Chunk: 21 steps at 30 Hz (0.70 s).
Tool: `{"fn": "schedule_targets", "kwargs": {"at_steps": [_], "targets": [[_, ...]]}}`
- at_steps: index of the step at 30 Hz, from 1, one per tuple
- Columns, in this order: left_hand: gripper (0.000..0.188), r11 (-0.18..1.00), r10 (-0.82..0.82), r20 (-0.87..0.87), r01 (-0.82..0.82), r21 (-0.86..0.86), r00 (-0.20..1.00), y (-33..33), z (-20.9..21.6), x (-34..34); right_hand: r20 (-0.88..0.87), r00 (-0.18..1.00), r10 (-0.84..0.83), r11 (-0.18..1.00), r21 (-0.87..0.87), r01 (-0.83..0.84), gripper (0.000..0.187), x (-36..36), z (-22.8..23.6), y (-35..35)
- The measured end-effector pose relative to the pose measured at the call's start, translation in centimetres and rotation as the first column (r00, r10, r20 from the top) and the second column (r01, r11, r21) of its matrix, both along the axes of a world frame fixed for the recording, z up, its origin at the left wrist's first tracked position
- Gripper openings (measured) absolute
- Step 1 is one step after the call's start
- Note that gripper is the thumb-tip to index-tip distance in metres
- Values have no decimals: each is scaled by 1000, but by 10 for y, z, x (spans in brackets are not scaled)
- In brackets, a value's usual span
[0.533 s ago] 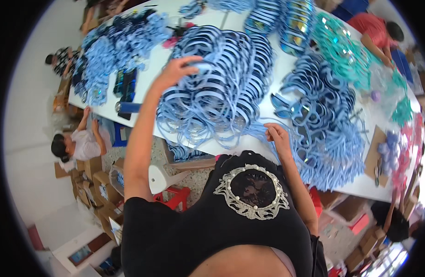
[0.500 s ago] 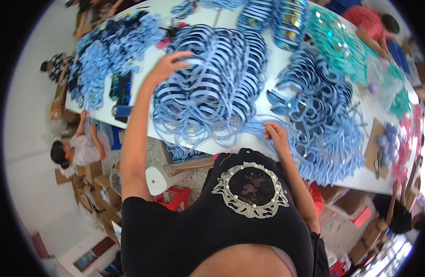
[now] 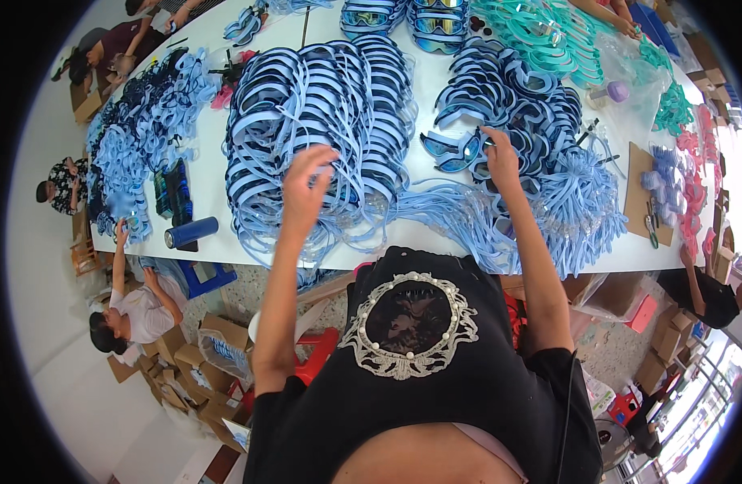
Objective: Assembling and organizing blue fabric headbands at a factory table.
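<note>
Over the long stacked rows of blue-strapped goggles (image 3: 306, 105) hovers my left hand (image 3: 309, 185), its fingers loosely bent and apart, with nothing seen in them. My right hand (image 3: 501, 160) reaches to a single pair of blue goggles (image 3: 454, 152) at the edge of a looser heap of goggles (image 3: 508, 93). Its fingertips are beside the end of that pair; whether they touch it I cannot tell. A bundle of light blue straps (image 3: 455, 211) lies between my two arms, beside a larger strap pile (image 3: 581, 198) to the right.
A blue cylinder (image 3: 191, 232) lies near the table's front edge, beside a heap of blue goggles (image 3: 137, 129). Green goggles (image 3: 548, 36) and scissors (image 3: 651, 226) are on the right. Other people work around the white table (image 3: 419, 97); a red stool (image 3: 316, 355) stands below.
My left hand has come down and nearer over the stacked rows. My right hand has moved up from the strap bundle to the goggles. The whole view has shifted.
</note>
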<state>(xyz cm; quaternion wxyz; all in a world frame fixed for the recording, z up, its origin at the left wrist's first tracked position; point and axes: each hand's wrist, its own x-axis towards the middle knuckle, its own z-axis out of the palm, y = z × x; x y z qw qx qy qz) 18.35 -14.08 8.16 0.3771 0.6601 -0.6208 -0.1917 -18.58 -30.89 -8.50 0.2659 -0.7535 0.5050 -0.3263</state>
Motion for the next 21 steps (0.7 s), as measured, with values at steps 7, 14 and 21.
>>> {"fn": "schedule_targets", "kwargs": {"at_steps": [7, 14, 21], "targets": [[21, 978, -10, -267, 65, 199, 964, 65, -50, -69, -512, 766, 389, 914, 111, -390, 39, -6, -20, -51], [33, 980, 4, -307, 57, 190, 952, 69, -49, -104, -113, 797, 594, 703, 555, -445, 20, 11, 17, -36], [83, 993, -111, 187, 101, 62, 976, 10, -20, -140, 389, 839, 381, 385, 758, -526, 27, 78, 78, 23]]}}
